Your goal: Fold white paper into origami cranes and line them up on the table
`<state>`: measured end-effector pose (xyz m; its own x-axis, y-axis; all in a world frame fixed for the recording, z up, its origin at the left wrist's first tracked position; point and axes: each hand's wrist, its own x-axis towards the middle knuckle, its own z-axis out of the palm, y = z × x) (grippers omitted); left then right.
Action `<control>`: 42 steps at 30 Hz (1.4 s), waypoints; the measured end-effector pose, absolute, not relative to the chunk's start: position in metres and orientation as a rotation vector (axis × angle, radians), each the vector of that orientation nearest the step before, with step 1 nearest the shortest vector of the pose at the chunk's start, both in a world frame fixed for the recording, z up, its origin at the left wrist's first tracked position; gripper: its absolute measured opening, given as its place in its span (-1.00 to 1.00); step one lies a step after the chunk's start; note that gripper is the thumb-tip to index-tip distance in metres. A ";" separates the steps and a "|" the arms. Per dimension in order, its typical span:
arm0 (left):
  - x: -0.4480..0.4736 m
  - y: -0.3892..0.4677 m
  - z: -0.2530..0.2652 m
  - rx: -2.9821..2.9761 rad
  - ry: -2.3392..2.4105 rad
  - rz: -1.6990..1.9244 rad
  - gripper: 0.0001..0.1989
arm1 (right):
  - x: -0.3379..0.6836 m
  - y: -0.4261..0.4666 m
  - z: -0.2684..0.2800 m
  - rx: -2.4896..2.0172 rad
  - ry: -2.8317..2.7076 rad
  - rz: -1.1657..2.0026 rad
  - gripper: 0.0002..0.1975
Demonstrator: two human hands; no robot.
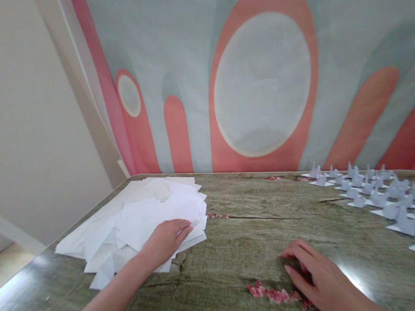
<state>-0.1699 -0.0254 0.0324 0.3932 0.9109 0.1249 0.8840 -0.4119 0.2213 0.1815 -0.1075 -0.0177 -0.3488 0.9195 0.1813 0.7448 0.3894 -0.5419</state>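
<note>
My left hand is over the near right part of a spread pile of white paper sheets. Its thumb and fingers are pinched together at a paper edge, and the palm side is turned away from view. Loose corners of the sheets stick out around the pile. My right hand rests low over the wooden table, thumb and fingers apart and slightly curled, with nothing between them. Pink flowers printed on the tabletop show beside it.
Several rows of folded white paper figures stand along the table's right side. Behind the far edge hangs a grey-green backdrop with coral shapes. A pale wall panel is at the left.
</note>
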 end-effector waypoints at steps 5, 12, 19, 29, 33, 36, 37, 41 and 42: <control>-0.169 -0.024 0.038 2.479 1.713 0.457 -0.60 | 0.180 -0.109 -0.015 -1.431 -2.191 0.498 -0.86; -0.153 -0.037 0.056 2.711 1.654 0.877 -0.73 | 0.182 -0.106 -0.020 -1.378 -2.168 0.490 -0.85; -0.065 -0.089 0.062 3.095 0.573 1.067 -0.82 | 0.185 -0.113 -0.005 -1.033 -2.130 -0.025 -0.56; -0.039 -0.088 0.019 2.830 0.674 0.526 -0.84 | 0.186 -0.121 0.006 -1.012 -2.422 0.134 -0.82; -0.044 -0.079 0.017 2.721 0.707 0.483 -0.83 | 0.185 -0.122 0.005 -1.063 -2.403 0.234 -0.83; -0.043 -0.076 0.017 2.635 0.712 0.476 -0.80 | 0.183 -0.122 0.007 -1.113 -2.393 0.319 -0.87; -0.042 -0.075 0.017 2.605 0.718 0.476 -0.80 | 0.183 -0.121 0.007 -1.127 -2.388 0.344 -0.85; -0.040 -0.072 0.016 2.510 0.733 0.482 -0.80 | 0.184 -0.119 0.008 -1.193 -2.316 0.449 -0.82; -0.040 -0.071 0.016 2.496 0.729 0.487 -0.79 | 0.185 -0.119 0.007 -1.218 -2.287 0.491 -0.83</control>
<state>-0.0401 -0.0712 0.0158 0.7935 0.5764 0.1954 0.4013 -0.7368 0.5441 0.1845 -0.1189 0.0074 -0.4755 0.8412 0.2576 0.6614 0.5349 -0.5258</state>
